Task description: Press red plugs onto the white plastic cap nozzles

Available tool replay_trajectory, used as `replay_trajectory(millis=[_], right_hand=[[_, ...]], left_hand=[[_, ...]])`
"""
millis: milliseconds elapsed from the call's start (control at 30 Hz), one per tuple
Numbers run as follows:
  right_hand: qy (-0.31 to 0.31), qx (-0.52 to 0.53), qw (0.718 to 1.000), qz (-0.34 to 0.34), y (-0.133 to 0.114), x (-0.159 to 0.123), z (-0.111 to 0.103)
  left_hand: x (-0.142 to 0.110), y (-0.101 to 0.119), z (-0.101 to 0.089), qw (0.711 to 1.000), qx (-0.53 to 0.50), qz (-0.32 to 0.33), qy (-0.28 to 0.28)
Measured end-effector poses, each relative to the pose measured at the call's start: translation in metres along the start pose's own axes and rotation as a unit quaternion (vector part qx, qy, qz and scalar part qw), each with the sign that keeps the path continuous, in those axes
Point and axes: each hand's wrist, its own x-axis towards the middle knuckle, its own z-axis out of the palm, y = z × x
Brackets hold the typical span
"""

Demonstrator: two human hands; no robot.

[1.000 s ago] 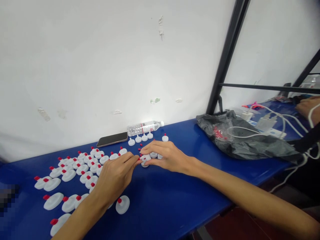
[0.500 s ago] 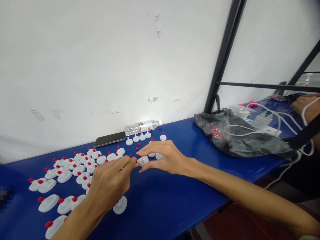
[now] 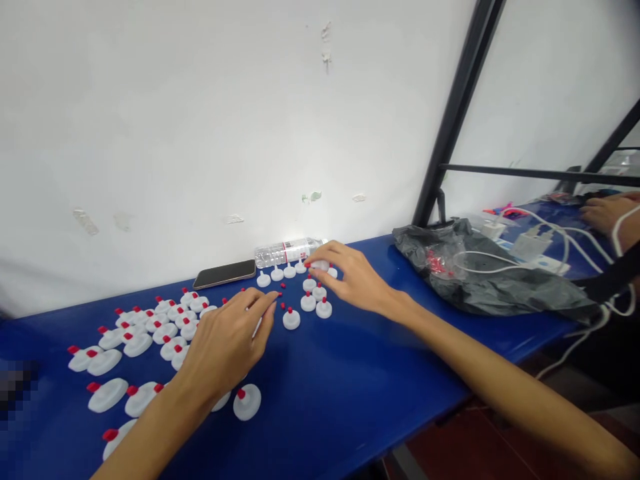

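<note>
Near the bottle end, my right hand [image 3: 357, 277] pinches a white round cap with a narrow spout [image 3: 319, 265], a red tip [image 3: 307, 265] at its left end. The thumb and fingers close around it just above the table. My left hand [image 3: 227, 343] is stretched over the table with thumb and index slightly apart. Its index fingertip is beside a small loose red tip [image 3: 279, 294]; other loose red tips [image 3: 283, 285] lie close by. Between the hands stands a white cap with a red tip [image 3: 291, 320]. Several more red-tipped white caps [image 3: 137, 344] spread to the left, partly behind my left arm.
Bare-spouted white caps [image 3: 263, 279] line up before a clear water bottle [image 3: 273, 255]. A phone [image 3: 225, 274] lies by the wall. On the right are a dark plastic bag [image 3: 480, 293], white cables, chargers [image 3: 531, 243] and a black metal frame [image 3: 457, 113]. Another person's hand [image 3: 607, 212] shows far right.
My hands were together around a white cap and have parted. The right has moved up and right with a red-tipped cap; the left has released its hold and is beside the loose red tips.
</note>
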Motion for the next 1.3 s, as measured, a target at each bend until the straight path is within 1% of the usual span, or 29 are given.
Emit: replay_trajectory(millis=[67, 167, 233, 300, 500, 633, 700, 833, 967, 1133, 1233, 1300], right_hand=[[0.017, -0.039, 0.997, 0.059, 0.011, 0.002, -0.005], [0.0, -0.1, 0.984, 0.148, 0.023, 0.003, -0.012], [-0.02, -0.119, 0.977, 0.176, 0.028, 0.003, -0.014], [-0.042, -0.124, 0.974, 0.186, 0.033, 0.001, -0.014], [-0.11, -0.119, 0.971, 0.174, 0.035, -0.002, -0.007], [-0.133, -0.106, 0.971, 0.169, 0.033, -0.003, -0.005], [-0.134, -0.101, 0.971, 0.168, 0.033, -0.004, -0.005], [-0.128, -0.094, 0.974, 0.162, 0.031, -0.002, -0.007], [-0.117, -0.089, 0.98, 0.131, 0.022, -0.001, -0.004], [-0.116, -0.091, 0.985, 0.093, 0.011, -0.001, 0.004], [-0.123, -0.1, 0.983, 0.098, 0.013, 0.008, 0.011], [-0.129, -0.111, 0.978, 0.118, 0.02, 0.02, 0.018]], left_hand=[[-0.002, -0.003, 0.003, 1.0, -0.008, -0.014, -0.022], [-0.003, -0.007, 0.008, 0.999, -0.008, -0.026, -0.047], [-0.003, -0.009, 0.01, 0.997, -0.012, -0.033, -0.069], [-0.003, -0.01, 0.011, 0.994, -0.023, -0.038, -0.095], [-0.005, -0.01, 0.013, 0.985, -0.041, -0.065, -0.156], [-0.006, -0.011, 0.018, 0.982, -0.075, -0.059, -0.164], [-0.008, -0.012, 0.02, 0.98, -0.088, -0.057, -0.17], [-0.01, -0.012, 0.022, 0.974, -0.091, -0.055, -0.201], [-0.01, -0.011, 0.023, 0.969, -0.085, -0.056, -0.227], [-0.01, -0.013, 0.024, 0.96, -0.123, -0.049, -0.247], [-0.012, -0.015, 0.028, 0.958, -0.141, -0.025, -0.25], [-0.014, -0.015, 0.031, 0.959, -0.144, -0.012, -0.246]])
